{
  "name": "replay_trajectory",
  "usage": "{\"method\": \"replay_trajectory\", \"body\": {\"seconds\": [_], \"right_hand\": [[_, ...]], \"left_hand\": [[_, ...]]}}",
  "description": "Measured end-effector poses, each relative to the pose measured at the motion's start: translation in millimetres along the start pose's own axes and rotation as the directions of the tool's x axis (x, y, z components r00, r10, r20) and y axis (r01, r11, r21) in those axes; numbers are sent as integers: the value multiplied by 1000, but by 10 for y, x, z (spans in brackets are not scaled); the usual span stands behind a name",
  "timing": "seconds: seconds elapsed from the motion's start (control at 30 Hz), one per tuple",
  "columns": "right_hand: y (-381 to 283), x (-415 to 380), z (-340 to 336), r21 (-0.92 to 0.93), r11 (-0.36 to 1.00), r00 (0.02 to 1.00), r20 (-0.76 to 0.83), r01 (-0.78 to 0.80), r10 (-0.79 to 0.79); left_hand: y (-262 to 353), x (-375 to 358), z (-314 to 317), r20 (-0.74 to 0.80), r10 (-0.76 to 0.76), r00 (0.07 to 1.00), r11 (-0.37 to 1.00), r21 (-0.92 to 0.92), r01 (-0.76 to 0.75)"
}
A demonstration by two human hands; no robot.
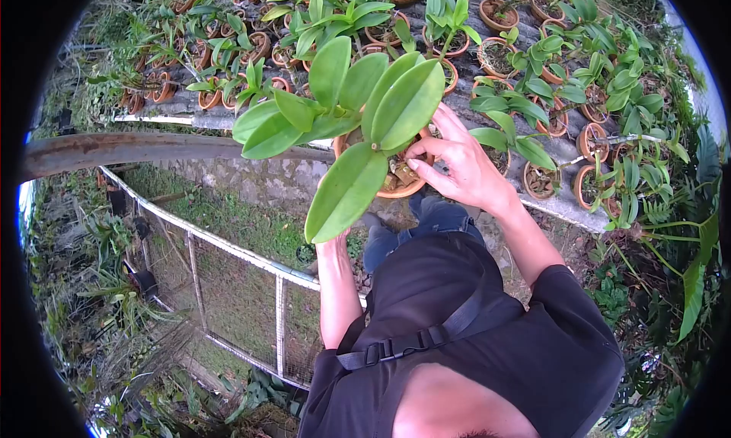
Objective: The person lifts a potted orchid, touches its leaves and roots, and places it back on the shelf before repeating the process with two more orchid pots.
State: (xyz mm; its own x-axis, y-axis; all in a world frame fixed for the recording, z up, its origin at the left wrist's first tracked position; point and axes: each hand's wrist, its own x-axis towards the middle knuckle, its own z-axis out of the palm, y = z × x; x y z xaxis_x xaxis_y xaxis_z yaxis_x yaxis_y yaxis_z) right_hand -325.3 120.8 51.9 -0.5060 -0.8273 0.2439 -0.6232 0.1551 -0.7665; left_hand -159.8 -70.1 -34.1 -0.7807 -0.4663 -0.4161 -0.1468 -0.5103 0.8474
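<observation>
I hold a terracotta pot [405, 187] with an orchid plant whose broad green leaves [397, 103] spread toward me. My right hand [461, 167] grips the pot's right rim, fingertips curled over the edge onto the potting material. My left hand [333, 247] reaches up beneath the pot. A long hanging leaf [346, 190] covers almost all of that hand, so its grip is hidden. The pot is raised above my lap, in front of the bench.
A grey bench [560, 202] carries several small clay pots with orchids [499, 15] across the back and right. A rusty pipe [114, 145] and a wire-mesh frame [236, 286] lie to the left. Ferns and weeds grow around.
</observation>
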Motion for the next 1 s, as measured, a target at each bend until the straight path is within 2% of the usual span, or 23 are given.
{"method": "replay_trajectory", "body": {"seconds": [0.1,0.2,0.3,0.4,0.5,0.6,0.67,0.73,0.8,0.87,0.93,1.0], "right_hand": [[-67,28,-49,-67,997,992,125,32,-23],[-25,73,-38,-81,995,998,39,50,-47],[31,168,12,-106,994,999,40,30,-26],[11,239,18,-220,970,994,62,101,-90],[14,252,75,-205,978,995,97,31,-11],[-33,280,52,-60,994,996,13,92,-91],[-74,278,54,-87,990,993,-29,111,-114],[-66,273,79,-94,988,990,-61,118,-125],[-34,261,127,-83,990,989,-86,111,-118],[-84,246,82,59,998,1000,1,-7,7],[-85,236,58,121,992,999,36,-29,25],[-48,229,50,123,992,1000,12,18,-20]], "left_hand": [[0,-18,29,-29,-4,1000,1000,-5,4],[119,-31,69,110,-20,994,1000,-6,21],[-59,40,-83,69,34,997,993,-117,-25],[60,-21,-11,194,67,979,997,-34,-62],[115,-47,54,157,62,986,996,-74,-51],[332,-111,224,40,-26,999,985,170,19],[270,-145,205,105,63,992,998,23,-66],[257,-140,200,109,70,992,997,-32,-67],[279,-94,217,63,-13,998,1000,6,13],[205,-79,167,95,5,995,1000,19,-7],[176,-79,154,98,15,995,999,43,-19],[180,-94,166,71,17,997,997,80,-23]]}}
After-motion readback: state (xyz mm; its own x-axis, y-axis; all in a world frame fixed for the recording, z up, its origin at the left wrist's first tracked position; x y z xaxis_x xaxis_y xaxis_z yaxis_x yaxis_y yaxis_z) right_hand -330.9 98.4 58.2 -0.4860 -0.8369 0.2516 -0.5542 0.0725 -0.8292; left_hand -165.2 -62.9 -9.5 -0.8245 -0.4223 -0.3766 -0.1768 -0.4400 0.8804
